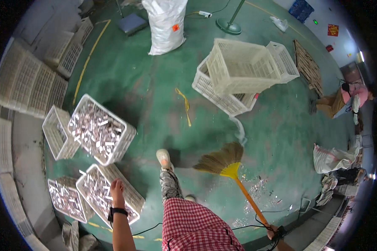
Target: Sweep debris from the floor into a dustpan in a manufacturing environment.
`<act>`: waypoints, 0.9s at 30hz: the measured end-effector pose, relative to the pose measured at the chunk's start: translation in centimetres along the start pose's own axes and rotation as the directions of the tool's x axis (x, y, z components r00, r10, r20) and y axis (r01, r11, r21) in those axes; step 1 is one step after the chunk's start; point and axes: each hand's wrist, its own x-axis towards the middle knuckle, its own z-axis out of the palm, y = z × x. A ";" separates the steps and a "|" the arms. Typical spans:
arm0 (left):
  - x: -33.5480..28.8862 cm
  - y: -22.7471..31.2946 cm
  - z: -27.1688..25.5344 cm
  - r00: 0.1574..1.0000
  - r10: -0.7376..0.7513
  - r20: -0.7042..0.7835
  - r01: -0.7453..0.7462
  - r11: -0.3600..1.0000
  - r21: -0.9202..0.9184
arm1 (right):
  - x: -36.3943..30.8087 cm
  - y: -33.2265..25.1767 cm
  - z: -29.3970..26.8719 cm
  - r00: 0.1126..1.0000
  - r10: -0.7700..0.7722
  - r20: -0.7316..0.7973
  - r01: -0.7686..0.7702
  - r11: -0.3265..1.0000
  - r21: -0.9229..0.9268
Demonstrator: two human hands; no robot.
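Note:
My right hand [274, 232] is closed round the orange handle of a broom [248, 196] at the lower right. The broom's brown bristle head [222, 159] fans out over the green floor, bound in yellow at its neck. My left hand [117, 190], with a dark band on the wrist, hovers above a white plastic crate [130, 188] full of small silvery pieces. Its fingers are loosely bent and apart, with nothing visible in them. Scattered bits of debris [255, 192] lie beside the broom handle.
More white crates [123, 142] of silvery pieces stand at left, near stacked crates [25, 79]. Empty-looking crates [243, 62] sit ahead right, a white sack [165, 25] ahead. A yellow strap [184, 106] lies on the floor. Another person [347, 98] is at far right.

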 end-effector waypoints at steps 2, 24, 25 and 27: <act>5.8 1.9 3.5 0.993 0.035 0.113 -0.038 0.999 0.023 | 0.9 -7.7 11.3 0.949 -0.143 -0.280 -0.032 0.840 -0.541; 46.1 -10.3 56.5 0.717 0.095 0.690 -0.685 0.274 0.675 | 28.1 -34.0 38.7 0.889 -0.026 -0.456 -0.254 0.801 -0.542; 47.8 -11.7 57.8 0.698 0.159 0.699 -0.715 0.210 0.667 | 30.1 -35.3 39.5 0.898 -0.033 -0.438 -0.235 0.806 -0.543; 49.8 -14.3 60.3 0.673 0.202 0.711 -0.739 0.155 0.655 | 33.5 -38.0 40.9 0.908 -0.049 -0.415 -0.199 0.821 -0.534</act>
